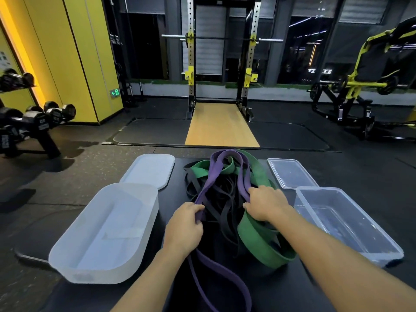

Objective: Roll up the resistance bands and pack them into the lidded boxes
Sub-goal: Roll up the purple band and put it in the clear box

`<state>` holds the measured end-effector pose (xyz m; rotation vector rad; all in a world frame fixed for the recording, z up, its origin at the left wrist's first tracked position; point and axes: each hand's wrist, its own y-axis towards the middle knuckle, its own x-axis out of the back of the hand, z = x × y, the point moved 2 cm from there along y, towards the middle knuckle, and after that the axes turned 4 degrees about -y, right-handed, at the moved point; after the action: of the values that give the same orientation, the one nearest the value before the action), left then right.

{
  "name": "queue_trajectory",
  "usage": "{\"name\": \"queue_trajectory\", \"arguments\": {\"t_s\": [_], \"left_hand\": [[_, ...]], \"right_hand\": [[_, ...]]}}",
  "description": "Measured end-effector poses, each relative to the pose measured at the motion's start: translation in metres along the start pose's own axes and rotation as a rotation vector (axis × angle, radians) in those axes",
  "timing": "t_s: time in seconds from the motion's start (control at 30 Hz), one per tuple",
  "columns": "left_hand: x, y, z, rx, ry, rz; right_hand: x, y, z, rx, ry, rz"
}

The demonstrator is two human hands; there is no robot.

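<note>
Left hand (186, 224) grips one strand of the purple band (221, 174), and right hand (267, 203) pinches its other strand; I'm working mid-table (276, 287) in the heap with the green band (258, 235) and thin black bands (225, 206). Risk: purple looks threaded through the heap, so pulling it free could drag the others off the near edge, or stretch it until it snaps back. Frosted box (90, 275) at the left edge and clear box (382, 260) at the right edge hold no bands, with the frosted lid (148, 170) and clear lid (292, 173) lying off behind them.
</note>
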<state>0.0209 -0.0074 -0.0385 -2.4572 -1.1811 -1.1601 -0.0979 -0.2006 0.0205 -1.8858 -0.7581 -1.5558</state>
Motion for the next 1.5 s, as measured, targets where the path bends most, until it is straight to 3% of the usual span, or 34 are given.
{"name": "queue_trajectory", "arguments": {"t_s": [0.13,0.33,0.67,0.83,1.07,1.17,1.3,1.5], "left_hand": [[0.000,0.002,0.006,0.063,-0.093,-0.039],[-0.006,0.018,0.022,0.180,-0.090,0.070],[-0.037,0.059,0.003,0.268,-0.455,0.160],[-0.076,0.075,-0.017,0.190,-0.491,0.245],[-0.114,0.084,-0.076,-0.018,-0.824,0.394],[-0.108,0.086,-0.069,-0.019,-0.723,0.433],[-0.081,0.085,-0.044,0.030,-0.608,0.342],[-0.035,0.082,-0.006,0.145,-0.623,-0.074]], "right_hand": [[-0.004,0.012,0.005,-0.054,0.001,0.024],[-0.004,0.025,0.011,-0.158,0.037,0.084],[-0.002,0.035,0.004,-0.175,0.204,0.034],[-0.002,0.035,-0.004,-0.137,0.207,0.000],[0.004,0.034,-0.025,-0.245,0.275,-0.166],[-0.008,0.037,-0.045,-0.282,0.383,-0.114],[-0.018,0.038,-0.032,-0.276,0.435,-0.129],[0.003,0.040,-0.003,-0.205,0.404,-0.428]]}}
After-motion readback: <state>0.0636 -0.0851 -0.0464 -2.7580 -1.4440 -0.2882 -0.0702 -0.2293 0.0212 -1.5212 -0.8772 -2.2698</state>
